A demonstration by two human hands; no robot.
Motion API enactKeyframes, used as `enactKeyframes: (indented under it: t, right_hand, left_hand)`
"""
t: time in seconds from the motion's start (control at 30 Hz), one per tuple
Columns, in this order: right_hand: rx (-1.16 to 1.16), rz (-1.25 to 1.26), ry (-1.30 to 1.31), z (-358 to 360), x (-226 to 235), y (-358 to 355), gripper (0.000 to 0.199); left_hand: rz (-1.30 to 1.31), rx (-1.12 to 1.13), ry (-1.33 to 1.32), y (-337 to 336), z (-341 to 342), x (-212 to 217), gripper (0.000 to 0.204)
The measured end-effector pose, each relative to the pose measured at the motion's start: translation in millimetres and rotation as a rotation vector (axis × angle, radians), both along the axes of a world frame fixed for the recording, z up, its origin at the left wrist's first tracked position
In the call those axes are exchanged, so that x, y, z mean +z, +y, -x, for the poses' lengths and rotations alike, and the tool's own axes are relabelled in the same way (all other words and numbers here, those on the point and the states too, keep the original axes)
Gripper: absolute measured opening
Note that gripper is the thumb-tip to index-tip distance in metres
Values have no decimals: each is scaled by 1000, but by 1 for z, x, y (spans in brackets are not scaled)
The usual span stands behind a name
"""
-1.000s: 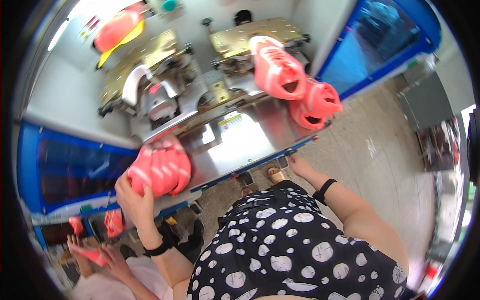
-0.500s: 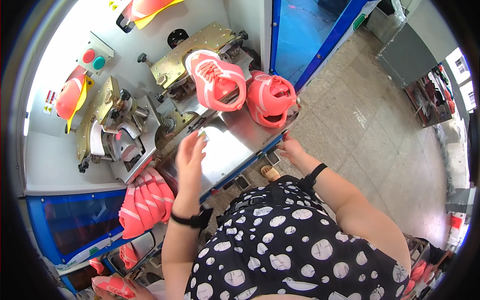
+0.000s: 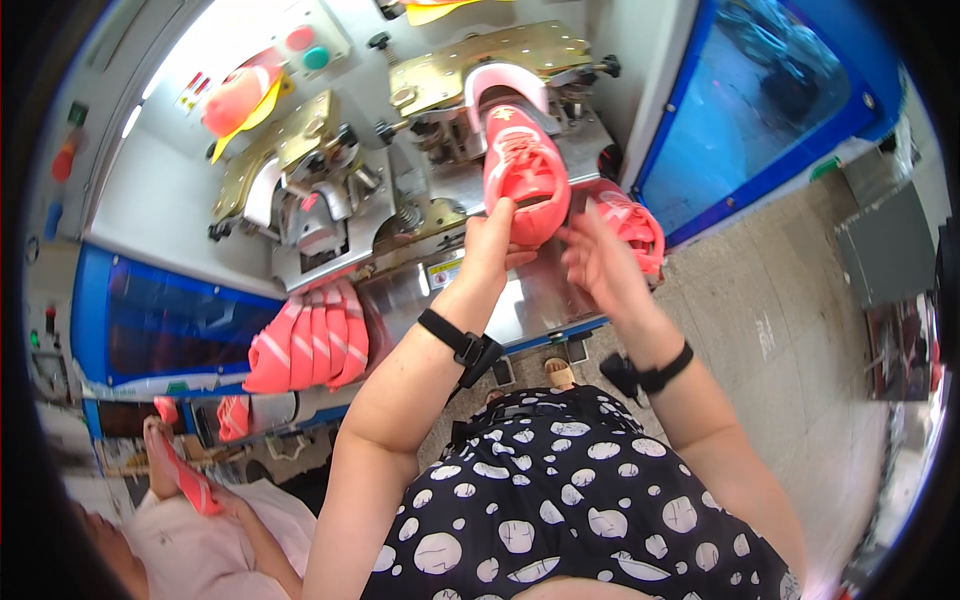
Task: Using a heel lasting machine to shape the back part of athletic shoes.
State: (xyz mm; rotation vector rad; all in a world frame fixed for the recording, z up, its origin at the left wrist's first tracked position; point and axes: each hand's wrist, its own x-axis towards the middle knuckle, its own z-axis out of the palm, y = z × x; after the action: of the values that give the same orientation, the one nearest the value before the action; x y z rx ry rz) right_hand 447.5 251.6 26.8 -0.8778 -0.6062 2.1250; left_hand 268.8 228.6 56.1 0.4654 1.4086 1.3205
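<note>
A coral-pink shoe upper points toe-first into the right-hand press station, its toe under a curved white pad. My left hand grips its heel, with the thumb at the collar's edge and the fingers beneath. My right hand, somewhat blurred, hovers just right of the heel, fingers apart, with nothing visible in it. Behind it, more pink uppers rest on the right end of the metal ledge.
A second press station stands to the left, with a fanned stack of pink uppers below it. Red and green buttons sit on the back wall. A blue-framed panel borders the right side. At lower left, another person holds a pink upper.
My left hand has moved up and right onto the upper's heel; the upper's toe now sits at the press. My right hand has risen beside the heel. The view has shifted.
</note>
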Motion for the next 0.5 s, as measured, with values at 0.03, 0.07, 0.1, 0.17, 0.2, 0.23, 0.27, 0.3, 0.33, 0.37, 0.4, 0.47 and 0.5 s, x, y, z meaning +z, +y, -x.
enactKeyframes:
  t: [0.03, 0.07, 0.1, 0.17, 0.2, 0.23, 0.27, 0.3, 0.33, 0.37, 0.4, 0.47, 0.5]
  right_hand:
    - [68, 103, 137, 12, 12, 22, 34]
    - [80, 179, 150, 26, 24, 37, 28]
    - [224, 147, 232, 28, 36, 41, 28]
    - [172, -58, 68, 54, 61, 27, 28]
    - [-16, -268, -161, 53, 77, 11, 29]
    - [42, -480, -161, 50, 95, -6, 30]
    - [97, -692, -141, 46, 111, -27, 31]
    - [169, -780, -116, 48, 124, -48, 30]
    - [239, -895, -67, 53, 137, -61, 29]
    - [308, -878, 41, 64, 144, -74, 27]
    - [477, -857, 221, 81, 146, -80, 30]
    - [715, -743, 275, 117, 139, -92, 34]
    - [772, -765, 249, 136, 131, -98, 37]
  left_hand:
    - [0, -28, -2, -1, 0, 5, 52]
    - [25, -56, -16, -3, 1, 12, 51]
    - [12, -67, -40, -6, 1, 19, 53]
    - [-1, -51, -239, -18, 8, 38, 54]
    - [-5, -23, -406, -27, 17, 50, 53]
    - [-112, -70, -471, -43, 26, 61, 54]
    - [-233, -146, -568, -64, 29, 69, 54]
    - [-310, -133, -663, -92, 37, 78, 52]
    - [-484, -137, -577, -125, 48, 87, 49]
    - [-532, 59, -309, -160, 57, 97, 53]
    - [-482, 263, -137, -195, 66, 105, 60]
    - [-575, 656, 306, -238, 107, 113, 57]
    - [-615, 695, 378, -274, 120, 117, 53]
